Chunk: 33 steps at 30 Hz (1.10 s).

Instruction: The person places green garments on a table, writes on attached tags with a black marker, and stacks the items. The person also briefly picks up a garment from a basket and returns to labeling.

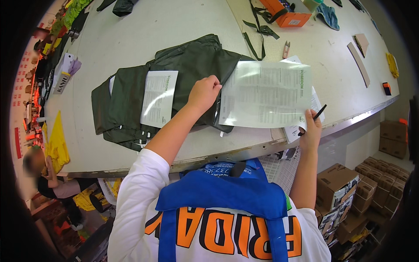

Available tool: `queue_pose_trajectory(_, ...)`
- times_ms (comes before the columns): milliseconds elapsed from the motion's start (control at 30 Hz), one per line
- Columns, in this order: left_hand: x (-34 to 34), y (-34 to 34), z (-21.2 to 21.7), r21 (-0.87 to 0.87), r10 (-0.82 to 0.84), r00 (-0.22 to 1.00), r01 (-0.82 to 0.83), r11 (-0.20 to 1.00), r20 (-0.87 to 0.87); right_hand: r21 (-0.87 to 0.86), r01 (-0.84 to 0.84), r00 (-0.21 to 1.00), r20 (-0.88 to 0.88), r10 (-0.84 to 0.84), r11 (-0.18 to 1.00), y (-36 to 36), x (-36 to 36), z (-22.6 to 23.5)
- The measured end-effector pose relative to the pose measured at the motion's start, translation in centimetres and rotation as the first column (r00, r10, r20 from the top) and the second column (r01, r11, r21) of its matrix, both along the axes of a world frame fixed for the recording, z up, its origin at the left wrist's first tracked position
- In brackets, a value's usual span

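Dark green folded garments (192, 56) lie on the pale table, with smooth, slightly shiny fabric. My left hand (204, 94) is closed over them, beside the left edge of a large glossy printed sheet (262, 94). Whatever its fingers pinch is hidden. My right hand (310, 131) grips the sheet's lower right corner, and a black pen-like stick (321, 111) juts out from between its fingers. A smaller printed sheet (159, 98) rests on the garments to the left. More white papers (292, 133) show partly beneath the large sheet, near the table's front edge.
Small thread snips (286, 49) and black straps (262, 30) lie beyond the sheet, near an orange box (288, 15). Cardboard strips (358, 64) are at the right. Cartons (336, 183) stand below the table's right side. Another person (48, 174) is at the far left by yellow cloth (56, 144).
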<state>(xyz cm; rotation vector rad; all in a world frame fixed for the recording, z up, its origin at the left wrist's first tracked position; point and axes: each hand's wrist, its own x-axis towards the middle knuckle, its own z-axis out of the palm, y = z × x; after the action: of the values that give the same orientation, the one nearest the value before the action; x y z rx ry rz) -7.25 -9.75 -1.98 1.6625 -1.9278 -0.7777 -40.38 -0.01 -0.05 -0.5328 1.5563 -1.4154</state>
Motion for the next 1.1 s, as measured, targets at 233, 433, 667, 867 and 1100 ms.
queue_pose_trajectory(233, -1.7, -0.4, -0.9, 0.013, 0.024, 0.997, -0.023, 1.000, -0.069, 0.022, -0.129, 0.991, 0.039, 0.128, 0.991, -0.6, 3.8, -3.1)
queue_pose_trajectory(433, -2.7, -0.6, -0.9, -0.003, 0.021, 0.998, -0.021, 1.000, -0.058, 0.126, -0.292, 0.956, 0.001, 0.295, 0.948, -1.9, 7.6, -5.5)
queue_pose_trajectory(667, -2.3, 0.8, -1.5, 0.010, 0.020, 0.998, -0.020, 1.000, -0.056, 0.115, -0.449, 0.891, -0.018, 0.454, 0.886, -2.2, 4.3, -6.5)
queue_pose_trajectory(867, -2.6, 4.4, -2.2, -0.008, 0.002, 0.991, -0.003, 1.000, -0.132, 0.298, -0.665, 0.714, -0.015, 0.700, 0.684, -1.2, 10.8, -6.0)
queue_pose_trajectory(1100, 8.2, 22.2, 0.0, -0.340, -0.019, 0.987, -0.038, 0.940, -0.162, 0.197, -0.219, 0.829, -0.479, 0.289, 0.956, 6.7, 8.0, -8.7)
